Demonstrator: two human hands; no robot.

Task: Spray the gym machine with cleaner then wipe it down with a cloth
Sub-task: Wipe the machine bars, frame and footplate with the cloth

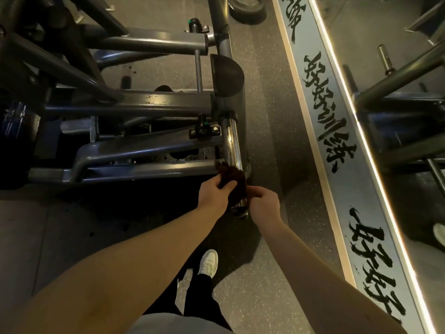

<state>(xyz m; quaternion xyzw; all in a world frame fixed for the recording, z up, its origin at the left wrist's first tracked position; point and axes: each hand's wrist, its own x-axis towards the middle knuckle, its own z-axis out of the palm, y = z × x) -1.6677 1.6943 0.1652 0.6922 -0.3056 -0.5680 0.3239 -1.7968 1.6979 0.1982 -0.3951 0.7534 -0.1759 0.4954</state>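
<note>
A dark grey gym machine (pixel 149 102) fills the upper left, its frame bars wet with droplets. A chrome weight post (pixel 232 145) sticks out toward me from the frame. A dark brown cloth (pixel 234 179) is wrapped over the near part of that post. My left hand (pixel 214 192) grips the cloth from the left with fingers curled into it. My right hand (pixel 263 203) pinches the cloth's right side beside the post's end. No spray bottle is in view.
A mirror wall with a painted black-lettered band (pixel 332 131) runs along the right. A weight plate (pixel 245 7) lies on the floor at the top. Speckled rubber floor (pixel 265 97) lies between machine and mirror. My white shoe (pixel 208 262) stands below the hands.
</note>
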